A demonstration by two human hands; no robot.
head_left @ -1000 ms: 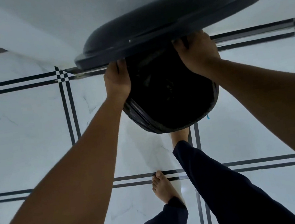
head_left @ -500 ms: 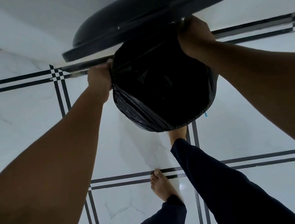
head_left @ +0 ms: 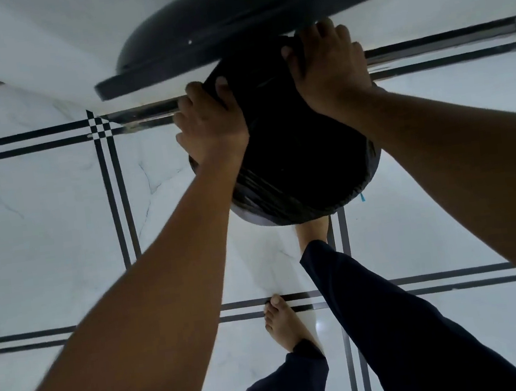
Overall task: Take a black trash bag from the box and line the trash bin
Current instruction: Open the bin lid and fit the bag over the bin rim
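Bin [head_left: 246, 218] on tiled floor [head_left: 42, 221], lid [head_left: 260, 16] raised, black bag [head_left: 303, 150] inside. Left hand [head_left: 212, 123] and right hand [head_left: 328, 66] each pinch bag at rim.

- The trash bag [head_left: 294, 158] is thin black plastic film, glossy and creased where it folds over the rim at 6 o'clock.
- The bin lid [head_left: 260, 16] looks like smooth, matt dark plastic.
- The floor [head_left: 40, 205] is polished, veined white tile.
- The trousers [head_left: 396, 324] are matt dark cloth.

Glossy white marble floor [head_left: 43, 228] with paired black lines, white wall [head_left: 35, 34].
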